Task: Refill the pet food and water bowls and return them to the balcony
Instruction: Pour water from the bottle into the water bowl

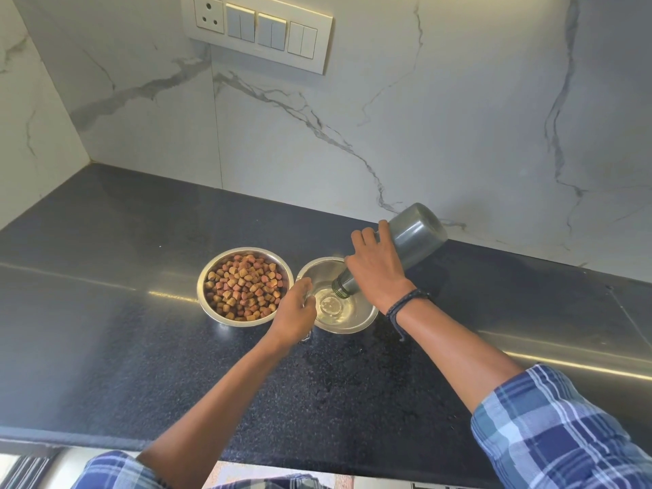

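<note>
A steel food bowl (211,305) full of brown kibble sits on the black counter, left of centre. Right beside it stands a steel water bowl (356,317) with clear water in its bottom. My right hand (375,273) grips a dark grey bottle (414,238), tipped mouth-down over the water bowl, its open neck just above the water. My left hand (294,312) holds the near-left rim of the water bowl, between the two bowls.
The black speckled counter (123,330) runs to a white marble wall at the back and left. A socket and switch panel (257,30) is on the wall above. The counter's front edge lies near the bottom of view.
</note>
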The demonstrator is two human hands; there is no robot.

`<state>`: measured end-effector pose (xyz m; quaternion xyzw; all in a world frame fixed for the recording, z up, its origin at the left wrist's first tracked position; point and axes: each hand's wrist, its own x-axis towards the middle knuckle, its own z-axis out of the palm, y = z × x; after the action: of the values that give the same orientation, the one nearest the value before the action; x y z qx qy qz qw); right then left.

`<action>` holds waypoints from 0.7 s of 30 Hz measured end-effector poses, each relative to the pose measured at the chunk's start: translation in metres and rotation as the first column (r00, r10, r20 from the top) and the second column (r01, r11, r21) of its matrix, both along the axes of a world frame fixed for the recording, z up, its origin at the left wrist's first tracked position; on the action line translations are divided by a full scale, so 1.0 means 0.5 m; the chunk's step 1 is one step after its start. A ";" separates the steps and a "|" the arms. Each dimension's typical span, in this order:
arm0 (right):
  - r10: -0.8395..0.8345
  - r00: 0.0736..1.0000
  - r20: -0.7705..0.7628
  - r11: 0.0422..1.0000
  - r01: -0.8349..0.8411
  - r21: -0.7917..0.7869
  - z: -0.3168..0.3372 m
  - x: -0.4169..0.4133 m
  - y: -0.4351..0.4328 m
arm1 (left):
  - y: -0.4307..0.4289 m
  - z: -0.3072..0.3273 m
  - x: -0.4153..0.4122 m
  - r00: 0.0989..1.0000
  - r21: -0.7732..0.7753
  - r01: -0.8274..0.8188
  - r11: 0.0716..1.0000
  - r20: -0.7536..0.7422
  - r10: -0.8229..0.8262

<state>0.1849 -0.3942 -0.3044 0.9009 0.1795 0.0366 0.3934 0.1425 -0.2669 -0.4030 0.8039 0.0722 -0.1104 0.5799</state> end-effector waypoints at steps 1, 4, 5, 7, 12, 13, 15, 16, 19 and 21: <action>0.000 1.000 0.001 1.000 0.000 -0.002 0.001 0.001 0.000 | 0.001 0.002 0.000 1.000 0.000 0.001 1.000 -0.001 -0.001; -0.001 1.000 0.006 1.000 0.001 -0.004 -0.001 0.000 0.001 | 0.002 0.002 -0.003 1.000 0.005 0.006 1.000 -0.007 -0.006; -0.002 1.000 0.010 1.000 0.002 -0.005 -0.001 0.000 0.001 | 0.002 0.001 -0.004 1.000 0.005 0.007 1.000 -0.006 -0.007; -0.003 1.000 0.017 1.000 0.003 -0.003 -0.001 0.000 0.001 | 0.002 0.001 -0.005 1.000 0.002 0.009 1.000 -0.006 -0.009; -0.006 1.000 0.022 1.000 0.006 0.003 0.001 -0.002 -0.001 | 0.005 -0.002 -0.003 1.000 -0.003 0.010 1.000 -0.001 -0.010; -0.009 1.000 0.023 1.000 0.009 0.006 0.001 -0.002 -0.001 | 0.004 -0.002 -0.003 1.000 -0.004 0.011 1.000 -0.001 -0.011; -0.016 1.000 0.025 1.000 0.015 0.020 0.002 -0.001 -0.003 | 0.003 -0.001 -0.003 1.000 -0.007 0.012 1.000 0.001 -0.012; -0.021 0.999 0.024 0.999 0.020 0.031 0.002 0.000 -0.004 | 0.003 0.000 -0.003 1.000 -0.008 0.012 1.000 0.002 -0.012; -0.046 0.999 0.014 0.997 0.045 0.069 0.005 0.004 -0.010 | 0.004 -0.001 -0.002 1.000 -0.007 0.013 1.000 0.008 -0.012; -0.064 0.998 0.008 0.993 0.063 0.100 0.007 0.006 -0.014 | 0.005 -0.002 -0.001 1.000 -0.004 0.011 1.000 0.009 -0.011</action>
<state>0.1880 -0.4012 -0.3011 0.9245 0.1466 0.0383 0.3498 0.1421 -0.2643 -0.4041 0.8034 0.0651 -0.1103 0.5814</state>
